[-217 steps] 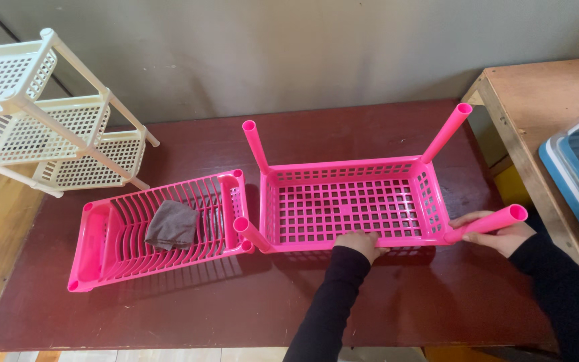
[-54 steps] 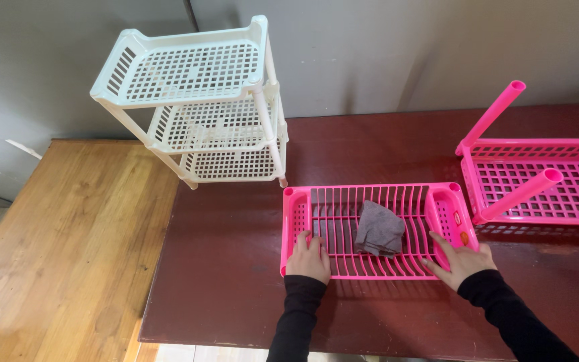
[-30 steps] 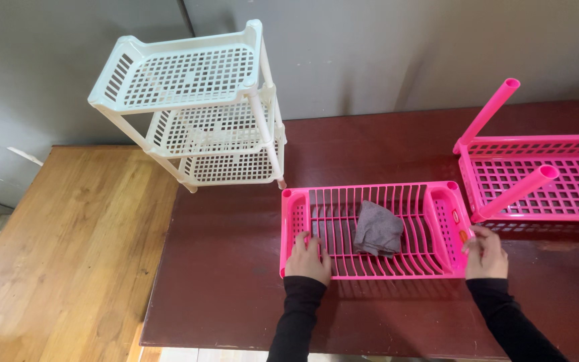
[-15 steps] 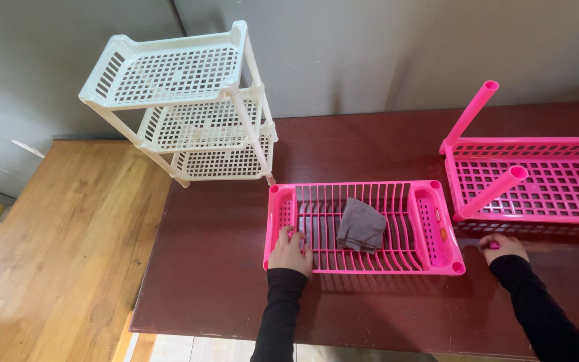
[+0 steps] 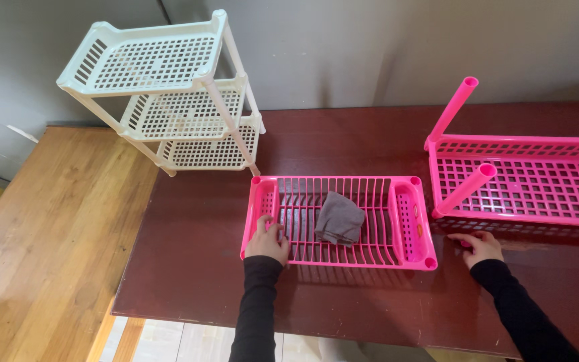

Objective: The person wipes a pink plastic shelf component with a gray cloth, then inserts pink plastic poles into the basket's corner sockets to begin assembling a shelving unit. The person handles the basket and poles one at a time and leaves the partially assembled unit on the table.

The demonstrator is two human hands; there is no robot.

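Dark table: left hand grips pink tray; right hand rests loosely curled.

Glossy pink plastic tray — soft matt grey cloth — polished dark wood table.
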